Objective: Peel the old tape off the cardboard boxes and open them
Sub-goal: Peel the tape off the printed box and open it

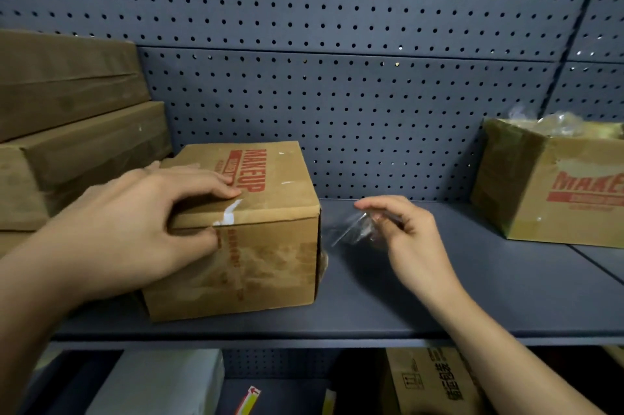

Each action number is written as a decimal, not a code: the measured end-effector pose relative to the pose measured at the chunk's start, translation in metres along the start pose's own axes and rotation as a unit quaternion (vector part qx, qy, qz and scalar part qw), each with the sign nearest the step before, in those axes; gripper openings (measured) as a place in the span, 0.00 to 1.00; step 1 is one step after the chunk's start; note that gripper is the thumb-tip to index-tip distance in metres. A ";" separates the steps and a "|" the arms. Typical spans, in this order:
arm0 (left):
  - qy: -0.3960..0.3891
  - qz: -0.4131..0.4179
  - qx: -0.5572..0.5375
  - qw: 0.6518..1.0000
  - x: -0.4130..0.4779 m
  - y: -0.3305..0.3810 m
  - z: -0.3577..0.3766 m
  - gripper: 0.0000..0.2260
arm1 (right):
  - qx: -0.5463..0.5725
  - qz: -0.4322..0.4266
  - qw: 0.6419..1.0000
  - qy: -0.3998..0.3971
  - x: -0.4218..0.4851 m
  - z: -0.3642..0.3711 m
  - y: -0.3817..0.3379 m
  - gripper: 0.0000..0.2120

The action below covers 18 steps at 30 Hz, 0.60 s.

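Box (270,262) near shelf (472,299) front edge; tape (351,228) pinched beside.

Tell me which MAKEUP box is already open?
The right box, with plastic sticking out its top. The middle box, under the left hand, is shut.

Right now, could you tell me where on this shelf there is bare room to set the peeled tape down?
The shelf is bare between the middle box and the right box, around the right hand pinching the tape, and along its front edge. The left is crowded: stacked boxes beside the middle box.
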<state>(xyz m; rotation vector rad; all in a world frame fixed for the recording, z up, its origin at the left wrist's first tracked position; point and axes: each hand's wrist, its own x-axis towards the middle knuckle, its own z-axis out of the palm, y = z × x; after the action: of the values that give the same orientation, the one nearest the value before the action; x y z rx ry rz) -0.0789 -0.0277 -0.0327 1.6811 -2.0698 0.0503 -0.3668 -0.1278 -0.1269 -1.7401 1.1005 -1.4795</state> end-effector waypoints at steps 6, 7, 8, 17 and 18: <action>0.046 -0.055 0.221 0.973 0.005 0.062 0.019 0.35 | 0.115 0.058 0.989 -0.068 -0.003 0.011 -0.014 0.16; 0.058 -0.059 0.240 0.967 0.007 0.067 0.023 0.36 | 0.113 0.048 0.990 -0.071 -0.003 0.012 -0.013 0.15; 0.072 -0.065 0.244 0.965 0.009 0.072 0.028 0.36 | 0.117 0.040 0.989 -0.076 -0.003 0.012 -0.013 0.13; 0.138 -0.089 0.206 0.965 0.020 0.089 0.055 0.36 | 0.105 0.002 0.989 -0.103 -0.006 0.014 -0.020 0.13; 0.142 -0.092 0.205 0.964 0.021 0.089 0.057 0.35 | 0.101 0.004 0.989 -0.109 -0.007 0.014 -0.022 0.15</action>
<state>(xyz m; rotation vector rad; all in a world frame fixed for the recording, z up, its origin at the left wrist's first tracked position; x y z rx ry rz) -0.1835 -0.0427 -0.0527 1.9626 -1.7625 0.6598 -0.3490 -0.1125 -0.1146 -1.7056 0.8153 -1.3098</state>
